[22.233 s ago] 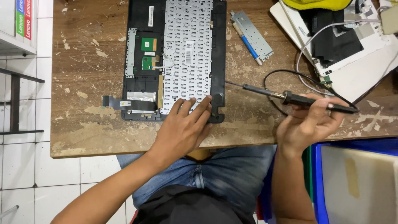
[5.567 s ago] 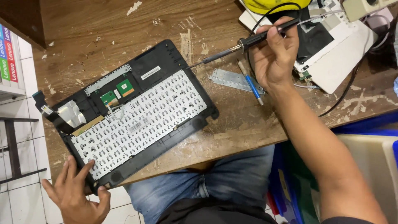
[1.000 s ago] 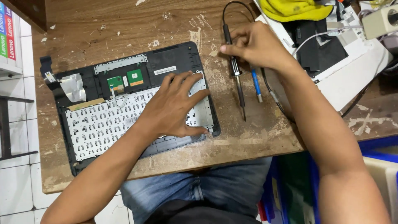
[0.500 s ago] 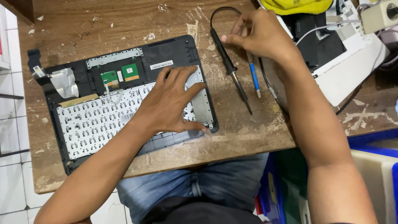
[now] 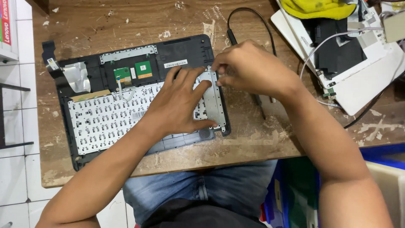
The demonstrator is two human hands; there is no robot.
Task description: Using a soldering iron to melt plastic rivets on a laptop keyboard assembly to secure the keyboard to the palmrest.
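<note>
Both hands meet over the black plastic laptop palmrest shell [image 5: 185,48], which lies face down and slightly tilted at the left centre of the frame, its white metal keyboard backplate [image 5: 105,120] facing up. Left hand [image 5: 179,105] lies flat, palm down and fingers spread, pressing on the right part of that backplate, with its fingertips reaching the grey metal strip [image 5: 214,101] along the shell's right edge. Right hand [image 5: 249,69] comes in from the right with the forearm running to the lower right corner; its fingers are curled and pinched at the top of the strip, but whether they grip anything small cannot be told.

Two small green circuit boards [image 5: 143,68] sit in the shell's upper part, and a silvery foil patch [image 5: 76,76] lies at its left end. Just beyond the right hand, a black soldering iron with a looping black cord [image 5: 249,12] rests on the scarred, paint-flecked wooden table [image 5: 105,21]. At the upper right sits an opened white laptop base [image 5: 363,84] with a yellow cloth [image 5: 320,7] on top. White floor tiles [image 5: 14,169] show at the left, blue jeans [image 5: 211,190] below the table edge, and a blue plastic bin [image 5: 379,154] at the lower right.
</note>
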